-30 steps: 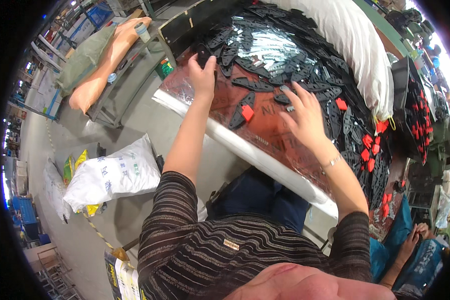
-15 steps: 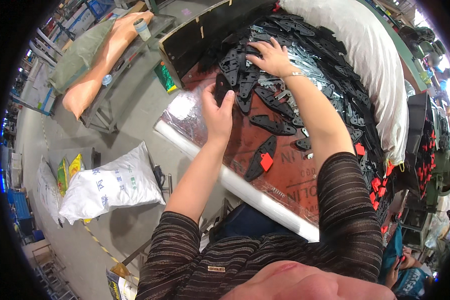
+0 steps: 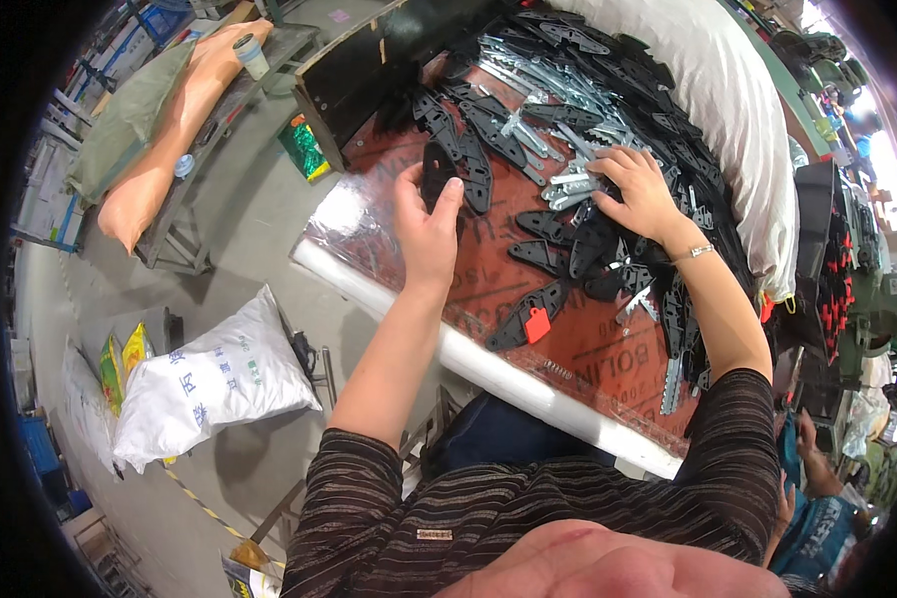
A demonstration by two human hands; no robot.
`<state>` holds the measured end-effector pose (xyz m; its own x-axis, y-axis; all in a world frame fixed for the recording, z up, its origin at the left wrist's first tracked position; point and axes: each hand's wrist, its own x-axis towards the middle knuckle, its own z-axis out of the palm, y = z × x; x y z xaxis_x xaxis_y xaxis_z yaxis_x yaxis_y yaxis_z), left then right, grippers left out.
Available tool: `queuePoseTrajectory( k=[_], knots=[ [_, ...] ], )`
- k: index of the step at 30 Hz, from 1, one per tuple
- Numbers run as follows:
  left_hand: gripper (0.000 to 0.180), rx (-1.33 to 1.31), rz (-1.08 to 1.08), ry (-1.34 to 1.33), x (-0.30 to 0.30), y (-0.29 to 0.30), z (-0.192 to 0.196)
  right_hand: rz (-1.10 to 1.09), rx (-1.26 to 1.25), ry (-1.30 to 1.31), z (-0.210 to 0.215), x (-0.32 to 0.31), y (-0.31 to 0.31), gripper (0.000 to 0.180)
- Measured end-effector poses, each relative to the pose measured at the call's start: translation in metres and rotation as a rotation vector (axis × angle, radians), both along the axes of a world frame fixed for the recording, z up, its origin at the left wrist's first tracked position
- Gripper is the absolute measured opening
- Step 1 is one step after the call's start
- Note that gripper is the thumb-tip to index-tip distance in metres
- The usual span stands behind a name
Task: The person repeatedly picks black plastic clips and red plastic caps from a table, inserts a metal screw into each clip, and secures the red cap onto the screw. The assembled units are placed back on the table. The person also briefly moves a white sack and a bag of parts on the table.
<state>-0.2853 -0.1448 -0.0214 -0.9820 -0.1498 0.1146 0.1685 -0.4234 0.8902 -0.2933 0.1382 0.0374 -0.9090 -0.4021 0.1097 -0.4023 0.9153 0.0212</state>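
In my left hand [image 3: 427, 234], above the table's left side, is a black plastic part [image 3: 437, 171], held upright between thumb and fingers. My right hand [image 3: 640, 194] is over the heap at the right, its fingers spread and touching toothed silver metal strips [image 3: 571, 185]; some fingertips are hidden among them. Flat black plate-like parts [image 3: 540, 257] with holes lie between the hands and nearer me. A red tag-shaped piece [image 3: 537, 325] rests against one long black part [image 3: 508, 324]. A small coil spring [image 3: 558, 370] lies close to the front edge.
A reddish-brown board [image 3: 608, 349] forms the tabletop, with a white roll [image 3: 528, 399] along its front edge. A dark wooden side wall [image 3: 344, 90] and a long white sack [image 3: 738, 110] border the heap. Another person [image 3: 817, 518] is at the lower right.
My right hand has moved right and toward me, and black parts and metal strips have shifted with it, baring more board in the middle. My left hand still holds the black part.
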Motion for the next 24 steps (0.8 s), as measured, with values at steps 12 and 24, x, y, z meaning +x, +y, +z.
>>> queuePoseTrajectory(
  k=[12,24],
  knots=[
    [0.039,-0.15,-0.029,-0.034,-0.007,0.001,-0.005,-0.159,0.01,0.139,-0.027,-0.09,-0.064,0.062],
    [0.032,-0.262,-0.087,0.055,-0.014,0.004,-0.01,-0.197,0.042,-0.051,-0.021,0.015,-0.041,0.052]
  ],
)
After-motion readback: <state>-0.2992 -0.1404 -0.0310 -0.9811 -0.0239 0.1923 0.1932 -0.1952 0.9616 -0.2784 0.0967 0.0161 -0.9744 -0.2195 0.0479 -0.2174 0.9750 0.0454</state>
